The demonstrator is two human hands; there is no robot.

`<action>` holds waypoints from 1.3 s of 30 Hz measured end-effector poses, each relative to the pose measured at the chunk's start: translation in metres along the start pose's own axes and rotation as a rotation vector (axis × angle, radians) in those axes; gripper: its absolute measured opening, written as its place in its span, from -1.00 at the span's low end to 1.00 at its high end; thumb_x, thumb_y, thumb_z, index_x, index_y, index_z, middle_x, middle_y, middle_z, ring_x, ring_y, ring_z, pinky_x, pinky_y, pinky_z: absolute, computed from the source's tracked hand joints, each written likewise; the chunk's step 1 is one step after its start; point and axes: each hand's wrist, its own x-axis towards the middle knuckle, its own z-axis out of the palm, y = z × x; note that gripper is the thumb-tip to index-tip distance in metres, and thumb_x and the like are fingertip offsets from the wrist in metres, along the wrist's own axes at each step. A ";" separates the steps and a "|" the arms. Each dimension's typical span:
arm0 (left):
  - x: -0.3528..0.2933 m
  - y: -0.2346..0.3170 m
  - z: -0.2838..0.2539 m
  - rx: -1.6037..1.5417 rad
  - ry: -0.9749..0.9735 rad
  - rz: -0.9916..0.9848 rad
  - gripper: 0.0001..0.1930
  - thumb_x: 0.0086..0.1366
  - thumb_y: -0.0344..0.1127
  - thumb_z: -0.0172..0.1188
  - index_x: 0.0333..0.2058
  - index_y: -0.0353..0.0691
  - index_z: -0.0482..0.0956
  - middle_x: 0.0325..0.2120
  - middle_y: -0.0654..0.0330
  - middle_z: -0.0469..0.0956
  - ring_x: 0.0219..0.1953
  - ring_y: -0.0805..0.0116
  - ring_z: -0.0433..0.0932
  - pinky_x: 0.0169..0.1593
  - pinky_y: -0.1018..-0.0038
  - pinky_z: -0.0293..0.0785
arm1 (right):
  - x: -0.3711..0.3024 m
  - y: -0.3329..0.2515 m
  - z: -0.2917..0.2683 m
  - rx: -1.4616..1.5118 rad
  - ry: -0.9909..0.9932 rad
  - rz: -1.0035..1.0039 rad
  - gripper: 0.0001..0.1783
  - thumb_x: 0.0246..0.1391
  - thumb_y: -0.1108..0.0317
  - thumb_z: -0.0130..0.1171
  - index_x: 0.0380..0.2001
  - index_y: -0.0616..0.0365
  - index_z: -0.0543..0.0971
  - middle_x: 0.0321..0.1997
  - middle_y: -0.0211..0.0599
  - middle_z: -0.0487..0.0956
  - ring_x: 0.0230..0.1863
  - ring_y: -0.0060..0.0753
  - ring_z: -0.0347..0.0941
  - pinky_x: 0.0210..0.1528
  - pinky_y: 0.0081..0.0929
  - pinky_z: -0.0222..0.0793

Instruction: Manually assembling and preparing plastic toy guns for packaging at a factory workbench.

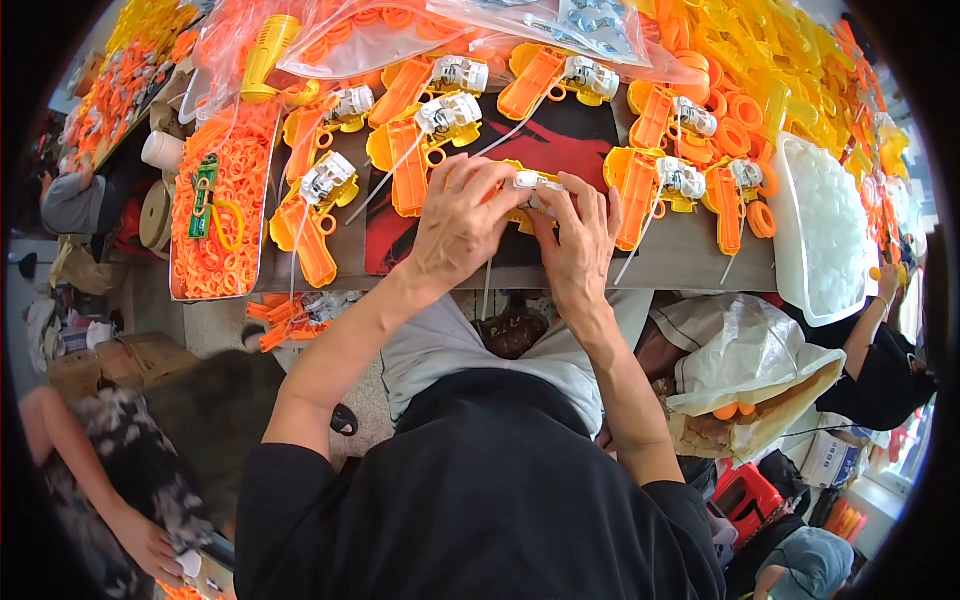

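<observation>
Left, a shallow tray (263, 262) brims with small orange plastic loops (225, 262), a green part (202, 205) on top; right, a smooth white bin (789, 230) holds translucent pieces (830, 215). Left hand (462, 225) and right hand (577, 230) pinch a yellow-and-white assembly (535, 182) in narrowed fingers over the dark mat (388, 238). Bare table (700, 268) shows along the near edge, below glossy, rounded orange-yellow units (636, 190).

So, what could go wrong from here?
1. The yellow-and-white assembly is held between the left hand and right hand; it might slip from the fingers.
2. A pale strand dangles past the front edge of the table over the lap, so it could snag.
3. The white bin sits at that edge; a knock might spill it.
</observation>
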 end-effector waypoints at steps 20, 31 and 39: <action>0.001 0.010 -0.051 0.135 -0.229 -0.309 -0.45 0.17 -0.20 0.29 0.14 -0.22 0.53 -0.37 0.08 0.57 -0.19 0.10 0.54 -0.04 0.23 0.47 | 0.010 0.000 -0.007 0.041 -0.058 -0.076 -0.65 -0.02 0.46 0.35 -0.12 0.14 0.55 0.07 -0.27 0.57 0.14 -0.07 0.42 0.24 -0.11 0.25; 0.000 -0.022 -0.063 -0.194 -0.268 -0.396 -0.58 0.36 -0.13 0.20 0.03 -0.35 0.59 -0.14 -0.11 0.60 -0.06 -0.03 0.59 0.06 0.20 0.48 | 0.046 0.009 -0.019 0.041 -0.381 -0.221 -0.44 -0.10 0.59 0.33 0.00 -0.08 0.49 -0.04 -0.22 0.37 0.13 -0.06 0.30 0.33 -0.03 0.07; -0.012 -0.021 -0.055 -0.271 -0.210 -0.458 -0.59 0.34 -0.17 0.22 0.02 -0.37 0.58 -0.17 -0.12 0.59 -0.10 -0.04 0.59 0.03 0.20 0.49 | 0.053 0.009 -0.016 0.259 -0.497 -0.205 -0.59 0.04 0.51 0.24 -0.01 -0.04 0.56 0.16 -0.14 0.37 0.25 0.01 0.28 0.37 -0.04 0.13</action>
